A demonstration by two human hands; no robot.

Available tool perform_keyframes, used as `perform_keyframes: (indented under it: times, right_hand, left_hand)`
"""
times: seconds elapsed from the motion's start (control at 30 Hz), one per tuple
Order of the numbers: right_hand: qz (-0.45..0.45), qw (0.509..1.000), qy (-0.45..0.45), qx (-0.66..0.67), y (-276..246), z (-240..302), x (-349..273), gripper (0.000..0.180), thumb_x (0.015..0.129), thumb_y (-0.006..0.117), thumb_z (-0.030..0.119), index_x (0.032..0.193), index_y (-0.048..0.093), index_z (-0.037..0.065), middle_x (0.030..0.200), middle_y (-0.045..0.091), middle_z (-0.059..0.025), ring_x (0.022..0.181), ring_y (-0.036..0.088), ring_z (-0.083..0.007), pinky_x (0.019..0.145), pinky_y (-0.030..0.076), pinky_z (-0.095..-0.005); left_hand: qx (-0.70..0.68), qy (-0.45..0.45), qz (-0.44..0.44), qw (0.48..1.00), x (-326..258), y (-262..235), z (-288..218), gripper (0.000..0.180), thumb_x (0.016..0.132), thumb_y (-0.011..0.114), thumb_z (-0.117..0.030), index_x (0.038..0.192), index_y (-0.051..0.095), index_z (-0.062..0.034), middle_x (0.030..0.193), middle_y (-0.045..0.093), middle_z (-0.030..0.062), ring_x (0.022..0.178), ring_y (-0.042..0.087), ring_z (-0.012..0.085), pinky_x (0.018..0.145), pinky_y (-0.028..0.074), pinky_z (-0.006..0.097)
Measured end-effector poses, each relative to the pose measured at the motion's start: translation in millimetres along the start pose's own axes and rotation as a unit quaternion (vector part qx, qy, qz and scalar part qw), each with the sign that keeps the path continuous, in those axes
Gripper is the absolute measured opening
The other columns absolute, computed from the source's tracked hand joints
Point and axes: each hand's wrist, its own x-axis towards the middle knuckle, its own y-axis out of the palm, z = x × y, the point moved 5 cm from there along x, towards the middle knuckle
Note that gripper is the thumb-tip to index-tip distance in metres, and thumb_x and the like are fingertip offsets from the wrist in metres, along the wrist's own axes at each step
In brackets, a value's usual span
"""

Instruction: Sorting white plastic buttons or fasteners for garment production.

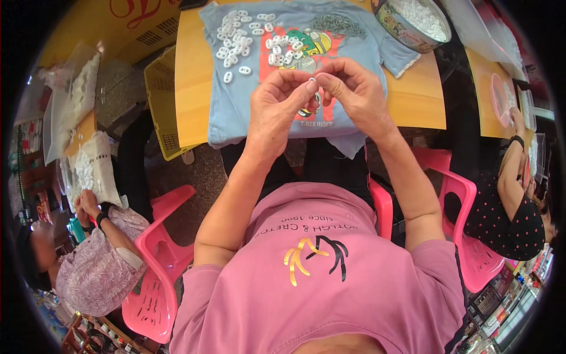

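My left hand (277,109) and my right hand (355,97) meet over the near part of a blue T-shirt (230,112) spread on the table. Thumbs and fingertips of both are pinched together on a small white piece (312,80), mostly covered by the fingers. Beyond my hands lies a cluster of white oval two-hole pieces (289,50) on the shirt's print. A larger scatter of the same white pieces (236,41) is to its left. Farther back on the right is a heap of small dark metal parts (339,25), too fine to make out singly.
A round tin (394,36) of white pieces stands at the table's (421,97) far right. A yellow crate (160,106) is left of the table. Co-workers sit on both sides on pink chairs (156,289), one handling white pieces on a cloth (100,162).
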Motion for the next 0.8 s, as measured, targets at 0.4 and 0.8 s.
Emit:
perform_keyframes:
  times: [0.4, 0.8]
  right_hand:
    - [-0.095, 0.983, 0.007, 0.159, 6.3, -10.0, -18.2, 0.02, 0.097, 0.06, 0.019, 0.103, 0.063, 0.0, 0.084, 0.061, -0.0008, 0.068, 0.054, -0.0073, 0.062, 0.047, -0.023]
    - [-0.022, 0.982, 0.068, 0.176, 4.2, -3.1, -22.8, 0.02, 0.097, 0.059, 0.023, 0.101, 0.064, 0.004, 0.08, 0.061, 0.0001, 0.066, 0.054, -0.0069, 0.061, 0.048, -0.0238]
  left_hand:
    - [-0.047, 0.035, -0.034, 0.998, -16.5, 11.1, 0.5, 0.019, 0.09, 0.069, -0.013, 0.099, 0.065, 0.0023, 0.082, 0.067, 0.0066, 0.071, 0.062, 0.0115, 0.065, 0.049, 0.023]
    - [0.02, 0.035, 0.016, 0.999, -22.0, 12.8, -9.7, 0.018, 0.091, 0.067, -0.013, 0.101, 0.063, 0.0021, 0.083, 0.065, 0.0059, 0.071, 0.061, 0.013, 0.067, 0.049, 0.025]
